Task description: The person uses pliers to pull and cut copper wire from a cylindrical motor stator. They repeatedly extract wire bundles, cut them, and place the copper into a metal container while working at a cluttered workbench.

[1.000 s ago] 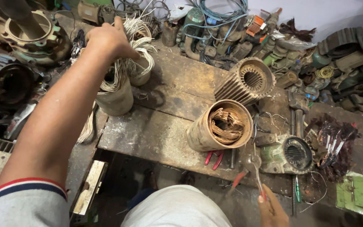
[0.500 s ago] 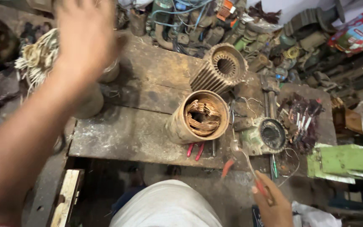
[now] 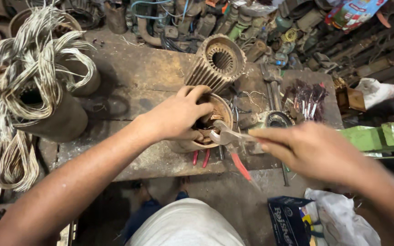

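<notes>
Copper-wound stator (image 3: 206, 123) gripped at its rim by left hand (image 3: 178, 114), fingers curled; beside it, right hand (image 3: 311, 150) clamped on red-handled pliers (image 3: 231, 146).

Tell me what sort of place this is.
Probably a motor repair or rewinding workshop. The left hand grips a motor stator with copper windings, the right hand brings red-handled pliers to it, and stripped wire coils and a finned motor housing sit on the worn wooden bench.
</notes>
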